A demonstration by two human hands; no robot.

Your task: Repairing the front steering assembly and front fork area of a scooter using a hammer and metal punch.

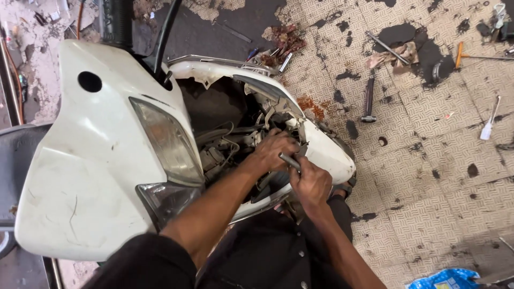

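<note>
A white scooter front panel with its headlight fills the left. Behind it the opened white body shell shows cables and metal parts inside. My left hand reaches into that opening and rests on the inner parts. Just below it, my right hand is closed around a slim grey metal tool, whose tip points up into the opening, next to my left hand's fingers. Both forearms come up from the bottom of the view.
Tools lie on the stained patterned floor: a dark socket handle, a metal rod, an orange-handled tool, a white-handled screwdriver. A reddish rag lies at the top, a blue bag at the bottom right.
</note>
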